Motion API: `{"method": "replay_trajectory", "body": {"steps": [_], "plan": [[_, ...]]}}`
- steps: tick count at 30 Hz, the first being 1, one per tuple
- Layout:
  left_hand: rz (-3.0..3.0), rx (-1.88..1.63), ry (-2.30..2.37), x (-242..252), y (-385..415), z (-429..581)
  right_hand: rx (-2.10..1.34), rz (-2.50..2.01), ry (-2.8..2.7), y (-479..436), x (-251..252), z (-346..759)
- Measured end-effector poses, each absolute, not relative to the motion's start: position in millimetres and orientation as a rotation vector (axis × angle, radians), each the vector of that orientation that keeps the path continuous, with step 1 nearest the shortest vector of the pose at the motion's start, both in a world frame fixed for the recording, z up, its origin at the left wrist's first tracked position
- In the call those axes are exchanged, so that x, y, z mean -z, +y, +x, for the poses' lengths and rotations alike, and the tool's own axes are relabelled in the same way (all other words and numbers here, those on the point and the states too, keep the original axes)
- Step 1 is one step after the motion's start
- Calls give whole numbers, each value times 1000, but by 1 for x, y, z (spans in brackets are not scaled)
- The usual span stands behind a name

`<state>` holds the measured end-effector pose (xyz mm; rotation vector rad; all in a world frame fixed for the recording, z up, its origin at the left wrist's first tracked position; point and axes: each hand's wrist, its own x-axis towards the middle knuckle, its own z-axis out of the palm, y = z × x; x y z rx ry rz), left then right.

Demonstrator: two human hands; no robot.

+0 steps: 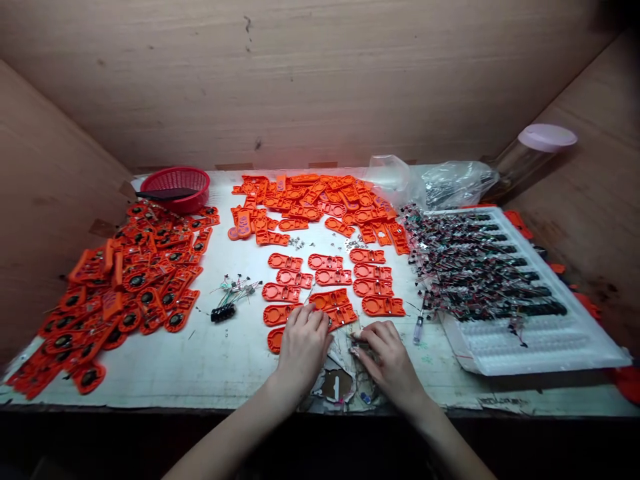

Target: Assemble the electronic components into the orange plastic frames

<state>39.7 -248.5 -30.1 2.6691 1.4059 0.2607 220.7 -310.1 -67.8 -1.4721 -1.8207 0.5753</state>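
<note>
My left hand (304, 343) is at the front of the rows of orange plastic shells. Its fingers are curled together over the edge of one orange plastic shell (343, 316), with the fingertips partly hidden. To its right, my right hand (389, 353) is closed in a pinch, thumb and forefinger meeting low over the tabletop. What lies between them is small and hard to see. Several more shell halves (332, 277) lie open side up in short columns beyond my hands. Small metal parts (356, 244) are scattered behind those columns.
Finished-looking orange units (137, 280) are heaped at left, before a red basket (175, 190). More shells (320, 200) are piled at the back. At right are a white foam tray (540, 340) of wired parts, a screwdriver (419, 327) and a lidded jar (547, 138). A wired black coil (223, 313) lies left.
</note>
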Motion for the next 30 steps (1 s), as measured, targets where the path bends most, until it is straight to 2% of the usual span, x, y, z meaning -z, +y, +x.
{"method": "replay_trajectory", "body": {"steps": [8, 14, 22, 30], "plan": [[2484, -565, 1262, 43, -273, 29, -695, -1522, -1743, -311, 61, 226], [2436, -599, 1276, 51, -272, 39, -696, -1541, -1782, -308, 59, 227], [2352, -555, 1281, 45, -266, 39, -507, -1496, -1740, -302, 60, 221], [2238, -575, 1197, 41, -254, 49, -798, -1423, -1514, -311, 63, 224]]}}
